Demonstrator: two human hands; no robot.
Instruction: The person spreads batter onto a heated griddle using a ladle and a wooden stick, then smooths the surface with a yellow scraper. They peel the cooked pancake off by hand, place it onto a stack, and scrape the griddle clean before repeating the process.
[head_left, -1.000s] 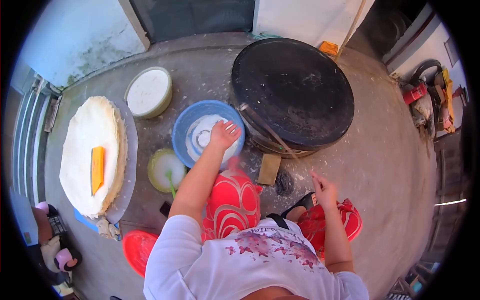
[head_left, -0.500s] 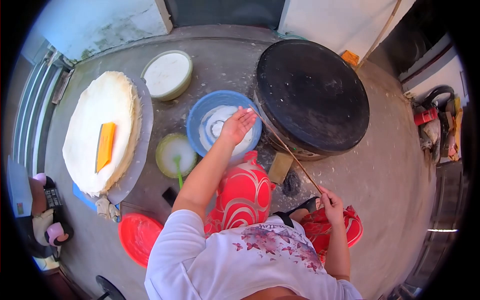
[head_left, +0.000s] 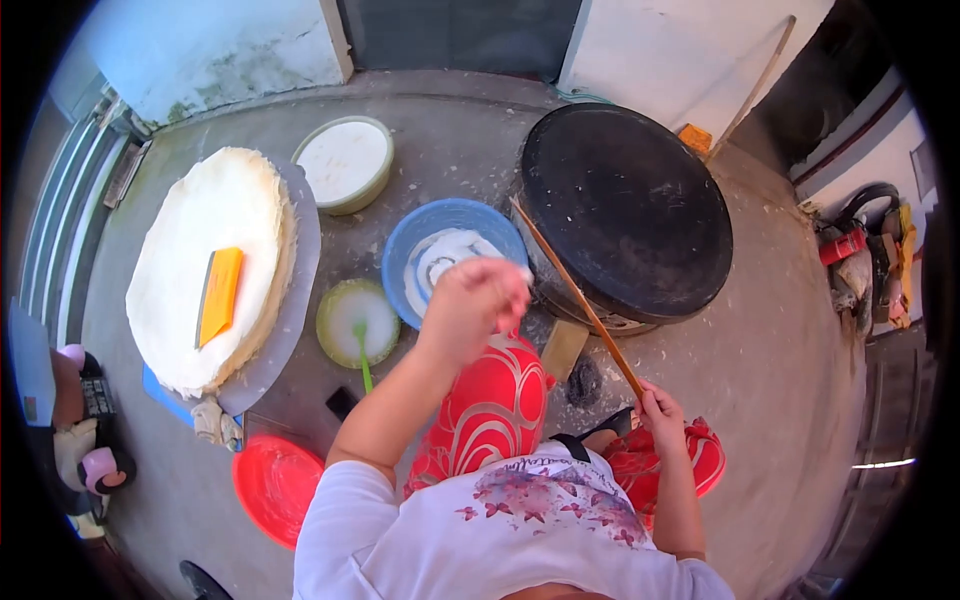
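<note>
My right hand (head_left: 662, 415) grips the near end of a long, flat wooden stick (head_left: 582, 298). The stick slants up and left, its far tip by the left rim of a round black griddle (head_left: 630, 205). Over the near side of a blue basin (head_left: 392, 250) is my left hand (head_left: 472, 312), fingers curled in and slightly blurred. A small whitish bit shows at its fingertips; what it is I cannot make out. Inside the basin lies white, thick dough or batter (head_left: 450, 245). A green bowl (head_left: 322, 325) of milky liquid, with a green-handled utensil (head_left: 365, 365), stands left of it.
At left, an orange scraper (head_left: 220, 297) lies on a tall stack of thin white pancakes (head_left: 195, 200). Behind stands a pale tub (head_left: 345, 165) of white stuff. A red basin (head_left: 275, 490), a dark phone-like object (head_left: 341, 403) and a tan block (head_left: 564, 348) are nearby.
My left hand has drawn back from the stick's far tip toward my body, its fingers curling in. The stick has turned, showing its broad face; my right hand still holds it.
</note>
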